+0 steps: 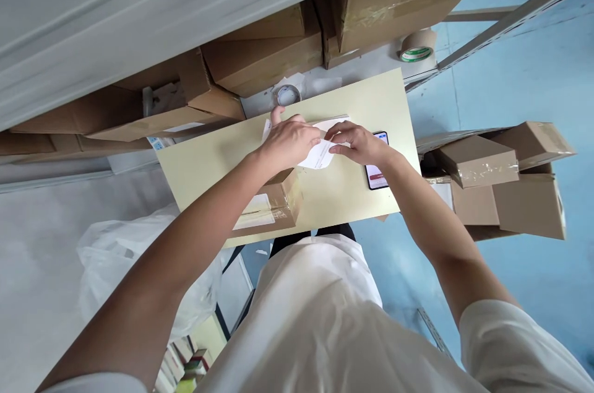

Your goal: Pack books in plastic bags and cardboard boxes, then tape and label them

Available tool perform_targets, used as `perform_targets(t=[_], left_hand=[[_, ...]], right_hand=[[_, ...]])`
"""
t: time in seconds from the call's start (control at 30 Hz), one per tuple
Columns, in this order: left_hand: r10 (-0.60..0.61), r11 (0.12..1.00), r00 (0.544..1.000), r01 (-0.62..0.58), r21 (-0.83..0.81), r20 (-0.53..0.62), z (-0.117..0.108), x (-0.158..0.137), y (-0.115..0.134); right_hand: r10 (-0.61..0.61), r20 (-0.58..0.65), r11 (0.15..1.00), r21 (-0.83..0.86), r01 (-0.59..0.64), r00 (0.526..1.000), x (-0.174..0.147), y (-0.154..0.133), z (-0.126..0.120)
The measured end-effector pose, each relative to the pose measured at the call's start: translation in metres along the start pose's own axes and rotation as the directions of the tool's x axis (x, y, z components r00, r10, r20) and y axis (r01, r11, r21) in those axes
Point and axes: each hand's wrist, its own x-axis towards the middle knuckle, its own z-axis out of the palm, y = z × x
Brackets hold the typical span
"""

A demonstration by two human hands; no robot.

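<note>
Closest to me is the person's white shirt, bent over a narrow cream table. At the left a clear plastic bag bulges below the forearm. On the table a taped carton sits partly under that arm, between the left hand and the body. The left hand is curled down over a printed white paper, held above the table's middle; its lower flap points toward the shirt, but the hands cover too much for me to tell its long axis. Beyond lies a tape roll. The right hand has thumb and bent fingers slightly apart at the paper's edge; whether they pinch it, I can't tell. A phone lies beneath that wrist, and farther right cardboard boxes are piled beside the table.
</note>
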Motion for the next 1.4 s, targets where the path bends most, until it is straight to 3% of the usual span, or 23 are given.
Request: perform_targets(t=[0.2,0.4,0.53,0.63,0.7,0.8,0.93,1.07,1.17,1.27,1.33,1.37,1.4], left_hand=[[-0.026,0.999,0.997,0.023,0.038,0.070,-0.001,0.014,-0.010],[-0.109,0.994,0.993,0.109,-0.004,0.043,-0.002,0.021,-0.027],[-0.170,0.985,0.977,0.170,-0.011,-0.127,-0.008,0.018,-0.033],[-0.253,0.967,0.921,0.249,-0.051,-0.295,-0.018,0.011,-0.043],[-0.286,0.958,0.893,0.264,-0.109,-0.348,-0.025,0.005,-0.047],[-0.282,0.951,0.903,0.218,-0.219,-0.324,-0.034,-0.007,-0.039],[-0.211,0.934,0.943,0.115,-0.339,-0.259,-0.042,-0.037,-0.004],[-0.151,0.906,0.951,0.024,-0.424,-0.269,-0.055,-0.097,0.021],[-0.229,0.810,0.927,0.012,-0.587,-0.297,-0.053,-0.155,0.015],[-0.328,0.587,0.910,-0.012,-0.809,-0.252,-0.031,-0.204,0.000],[-0.391,0.489,0.875,-0.065,-0.870,-0.285,-0.010,-0.227,-0.004],[-0.410,0.460,0.860,-0.093,-0.883,-0.304,0.000,-0.237,-0.004],[-0.417,0.434,0.852,-0.120,-0.893,-0.317,0.010,-0.246,-0.002]], right_hand=[[-0.050,-0.039,0.996,-0.078,0.047,0.998,-0.003,0.003,-0.007],[0.068,-0.057,0.986,-0.151,-0.076,0.996,-0.004,0.006,-0.012],[0.106,-0.020,0.967,-0.232,-0.108,0.994,-0.005,0.020,-0.010],[0.143,-0.001,0.934,-0.330,-0.135,0.990,-0.014,0.033,-0.014],[0.162,0.001,0.909,-0.388,-0.150,0.987,-0.019,0.031,-0.019],[0.160,-0.070,0.902,-0.395,-0.174,0.985,-0.019,0.002,-0.027],[0.140,-0.210,0.984,-0.076,-0.159,0.967,-0.005,-0.071,-0.016],[0.283,-0.347,0.952,0.219,-0.216,0.894,0.000,-0.132,0.019],[0.345,-0.435,0.922,0.325,-0.212,0.832,-0.013,-0.158,0.045],[0.285,-0.538,0.958,0.190,-0.216,0.793,-0.033,-0.187,0.070],[0.160,-0.672,0.960,-0.066,-0.273,0.723,-0.044,-0.215,0.090],[0.074,-0.707,0.930,-0.205,-0.304,0.704,-0.047,-0.231,0.102],[-0.006,-0.701,0.888,-0.332,-0.319,0.713,-0.049,-0.247,0.114]])
